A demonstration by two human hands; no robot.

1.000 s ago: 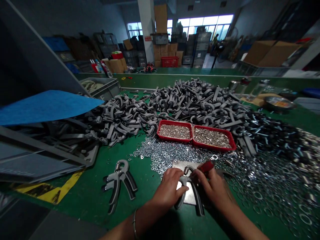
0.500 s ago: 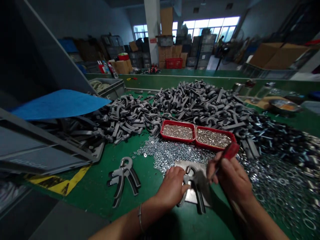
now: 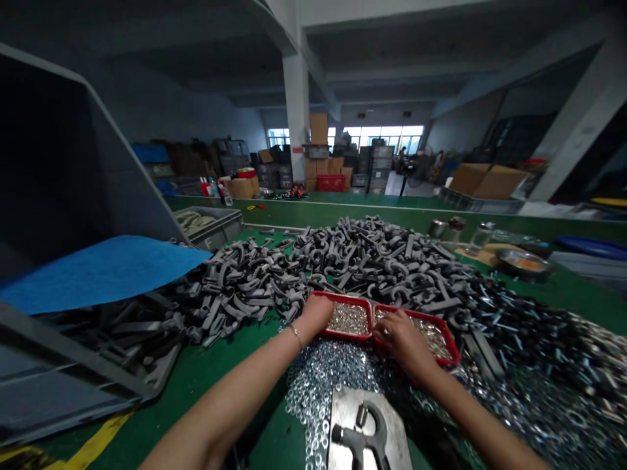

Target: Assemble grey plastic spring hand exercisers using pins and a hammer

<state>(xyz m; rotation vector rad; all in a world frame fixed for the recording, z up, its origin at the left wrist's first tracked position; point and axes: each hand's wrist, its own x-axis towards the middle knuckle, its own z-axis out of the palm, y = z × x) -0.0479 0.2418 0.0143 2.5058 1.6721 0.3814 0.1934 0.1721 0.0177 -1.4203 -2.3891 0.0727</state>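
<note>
My left hand is at the left end of the left red tray, which holds small shiny metal parts. Its fingers curl inward and their tips are hidden. Over the left part of the right red tray, which holds small metal pins, my right hand bends down with its fingers pinched together. What it pinches is hidden. Below the trays, a grey and black hand grip exerciser with a coil spring lies on a metal plate, cut off by the lower edge of the view.
Loose washers spread in front of the trays. A big heap of grey handle parts lies behind them. Black parts with bolts are piled on the right. A grey crate with a blue sheet stands left.
Both hands have left the hand grip exerciser and moved forward to the red trays. The red-handled tool is no longer visible in my right hand. The view has tilted up.
</note>
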